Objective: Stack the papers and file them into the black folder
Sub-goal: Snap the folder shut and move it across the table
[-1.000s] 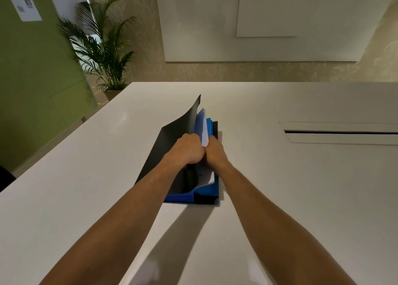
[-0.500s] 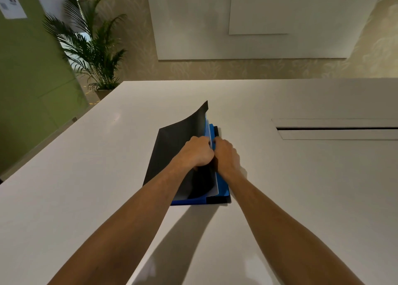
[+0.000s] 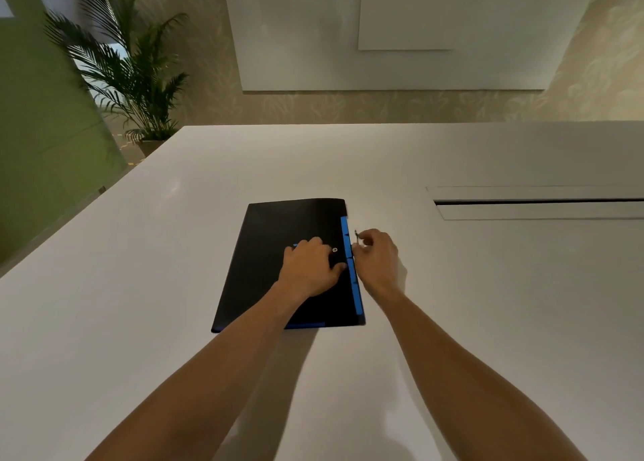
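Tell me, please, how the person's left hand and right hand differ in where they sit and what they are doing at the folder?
The left hand lies palm-down on top of the closed black folder, pressing its cover; the right hand sits off its right edge, over the white table. The left hand's fingers are spread flat and hold nothing; the right hand's curl in a grip on a thin string-like piece. Both sit by the small round fastener.

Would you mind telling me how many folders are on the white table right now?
1: the closed black folder with blue edging lies flat mid-table under the left hand. Any others are hidden.

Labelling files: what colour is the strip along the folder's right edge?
Blue strip on the black folder; head view.
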`<act>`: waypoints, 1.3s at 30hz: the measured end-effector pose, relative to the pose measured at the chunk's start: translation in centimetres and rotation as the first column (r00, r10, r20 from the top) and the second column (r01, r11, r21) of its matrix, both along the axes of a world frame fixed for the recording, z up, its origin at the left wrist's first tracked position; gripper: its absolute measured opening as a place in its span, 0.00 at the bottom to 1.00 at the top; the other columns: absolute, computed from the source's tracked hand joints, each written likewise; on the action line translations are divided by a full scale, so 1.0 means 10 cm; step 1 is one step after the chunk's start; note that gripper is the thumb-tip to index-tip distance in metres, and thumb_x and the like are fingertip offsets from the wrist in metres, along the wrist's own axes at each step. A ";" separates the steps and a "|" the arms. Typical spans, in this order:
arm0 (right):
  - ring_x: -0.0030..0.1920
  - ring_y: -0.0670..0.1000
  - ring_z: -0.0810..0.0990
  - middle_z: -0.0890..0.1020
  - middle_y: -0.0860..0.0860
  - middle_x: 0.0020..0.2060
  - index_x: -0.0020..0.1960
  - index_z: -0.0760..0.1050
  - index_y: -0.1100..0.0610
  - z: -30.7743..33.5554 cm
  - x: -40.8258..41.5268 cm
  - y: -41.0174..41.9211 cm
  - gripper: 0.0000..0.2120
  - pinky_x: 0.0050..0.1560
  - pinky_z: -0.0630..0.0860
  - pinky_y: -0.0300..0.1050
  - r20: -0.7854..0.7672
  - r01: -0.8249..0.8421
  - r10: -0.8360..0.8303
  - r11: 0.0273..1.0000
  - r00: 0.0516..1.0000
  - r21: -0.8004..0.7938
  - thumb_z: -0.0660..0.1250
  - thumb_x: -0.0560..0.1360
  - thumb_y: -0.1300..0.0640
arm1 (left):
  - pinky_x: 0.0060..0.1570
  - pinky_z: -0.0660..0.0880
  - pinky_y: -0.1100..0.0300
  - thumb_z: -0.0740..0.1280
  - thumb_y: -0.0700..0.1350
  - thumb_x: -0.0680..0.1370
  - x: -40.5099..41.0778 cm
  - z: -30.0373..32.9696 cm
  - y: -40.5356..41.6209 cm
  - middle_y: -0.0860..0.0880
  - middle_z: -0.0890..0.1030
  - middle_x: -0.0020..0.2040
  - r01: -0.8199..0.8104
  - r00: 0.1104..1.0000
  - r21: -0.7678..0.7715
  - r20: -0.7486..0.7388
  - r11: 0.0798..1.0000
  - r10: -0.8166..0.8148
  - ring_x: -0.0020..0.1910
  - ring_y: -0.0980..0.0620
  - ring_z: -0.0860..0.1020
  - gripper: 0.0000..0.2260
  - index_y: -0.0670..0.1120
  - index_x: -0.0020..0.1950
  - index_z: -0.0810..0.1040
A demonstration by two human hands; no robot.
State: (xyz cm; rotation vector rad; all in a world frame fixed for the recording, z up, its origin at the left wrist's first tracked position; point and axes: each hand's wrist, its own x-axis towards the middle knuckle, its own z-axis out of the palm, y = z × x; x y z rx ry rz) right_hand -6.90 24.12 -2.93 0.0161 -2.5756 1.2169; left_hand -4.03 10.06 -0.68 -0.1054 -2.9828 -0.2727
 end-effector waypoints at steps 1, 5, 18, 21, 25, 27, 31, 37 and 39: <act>0.47 0.45 0.77 0.79 0.48 0.56 0.59 0.75 0.50 -0.02 0.01 0.01 0.09 0.36 0.66 0.31 -0.012 -0.041 0.042 0.999 0.999 0.027 0.66 0.79 0.53 | 0.56 0.70 0.47 0.62 0.61 0.76 0.00 -0.05 -0.06 0.50 0.76 0.51 0.021 0.999 0.026 -0.035 0.999 -0.020 0.51 0.50 0.75 0.16 0.51 0.52 0.79; 0.54 0.48 0.79 0.81 0.48 0.57 0.60 0.77 0.50 -0.07 0.05 -0.03 0.10 0.52 0.77 0.42 -0.074 -0.148 0.161 0.976 0.984 0.161 0.65 0.79 0.53 | 0.56 0.70 0.52 0.64 0.55 0.77 0.00 -0.22 -0.22 0.50 0.77 0.54 0.094 0.983 0.132 -0.170 0.987 -0.071 0.54 0.50 0.74 0.13 0.51 0.57 0.79; 0.58 0.54 0.77 0.79 0.53 0.62 0.66 0.73 0.53 -0.11 0.12 -0.10 0.15 0.60 0.72 0.51 -0.097 -0.145 0.245 0.801 0.965 0.581 0.60 0.80 0.54 | 0.75 0.48 0.44 0.49 0.55 0.83 -0.07 -0.38 -0.20 0.52 0.62 0.77 0.155 0.988 0.095 -0.006 0.983 -0.155 0.77 0.52 0.55 0.22 0.51 0.77 0.60; 0.58 0.54 0.76 0.78 0.53 0.62 0.66 0.72 0.52 -0.09 0.11 -0.10 0.15 0.60 0.71 0.51 -0.073 -0.154 0.245 0.786 0.967 0.599 0.59 0.80 0.54 | 0.75 0.49 0.44 0.49 0.55 0.83 -0.07 -0.36 -0.19 0.52 0.62 0.77 0.152 0.988 0.082 0.007 0.985 -0.153 0.77 0.51 0.55 0.22 0.51 0.77 0.60; 0.58 0.54 0.76 0.77 0.54 0.61 0.65 0.72 0.53 -0.03 0.11 -0.11 0.15 0.60 0.71 0.52 -0.036 -0.171 0.246 0.765 0.969 0.621 0.59 0.80 0.54 | 0.74 0.50 0.42 0.49 0.55 0.83 -0.07 -0.36 -0.19 0.52 0.63 0.77 0.153 0.988 0.067 -0.003 0.986 -0.153 0.77 0.51 0.56 0.22 0.52 0.76 0.61; 0.58 0.54 0.76 0.77 0.54 0.62 0.66 0.72 0.53 -0.02 0.12 -0.11 0.15 0.60 0.71 0.52 -0.007 -0.192 0.251 0.758 0.968 0.623 0.60 0.80 0.55 | 0.74 0.49 0.42 0.49 0.55 0.83 -0.07 -0.36 -0.19 0.52 0.63 0.77 0.151 0.988 0.076 0.006 0.986 -0.152 0.77 0.51 0.55 0.22 0.52 0.77 0.61; 0.60 0.54 0.76 0.76 0.53 0.63 0.67 0.71 0.52 0.01 0.19 -0.10 0.16 0.61 0.71 0.52 0.026 -0.208 0.234 0.800 0.972 0.562 0.60 0.79 0.55 | 0.74 0.48 0.43 0.54 0.54 0.83 -0.04 -0.29 -0.21 0.50 0.64 0.77 0.156 0.986 0.177 0.027 0.972 -0.163 0.77 0.49 0.57 0.22 0.51 0.76 0.63; 0.50 0.54 0.78 0.79 0.55 0.53 0.65 0.70 0.54 0.15 0.33 -0.09 0.18 0.51 0.79 0.55 0.153 -0.123 0.083 0.955 0.985 0.270 0.61 0.78 0.47 | 0.68 0.63 0.38 0.64 0.54 0.77 0.20 -0.09 -0.35 0.48 0.73 0.69 -0.212 0.960 0.228 -0.132 0.950 0.246 0.69 0.46 0.69 0.19 0.51 0.67 0.73; 0.47 0.52 0.78 0.79 0.53 0.53 0.65 0.69 0.54 0.19 0.37 -0.06 0.21 0.47 0.79 0.51 0.253 -0.145 0.093 0.970 0.963 0.197 0.63 0.77 0.43 | 0.67 0.62 0.39 0.63 0.55 0.76 0.29 -0.05 -0.48 0.47 0.72 0.69 -0.396 0.906 0.241 -0.056 0.886 0.420 0.69 0.43 0.67 0.21 0.50 0.67 0.73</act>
